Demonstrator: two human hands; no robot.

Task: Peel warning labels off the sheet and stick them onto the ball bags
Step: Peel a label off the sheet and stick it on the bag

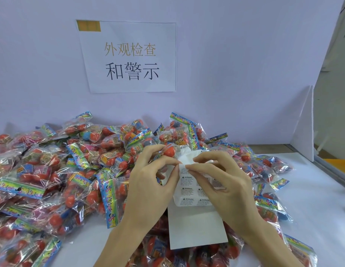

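Two hands [148, 182] [225, 182] — one label sheet [189, 187], perhaps one ball bag [168, 151].

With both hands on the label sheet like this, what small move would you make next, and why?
Probably peel one label free. The right hand and the left hand pinch the top of the label sheet, and the left also holds a ball bag that shows no label.

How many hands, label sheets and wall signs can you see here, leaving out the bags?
Hands: 2, left hand and right hand
Label sheet: 1
Wall sign: 1
Total: 4
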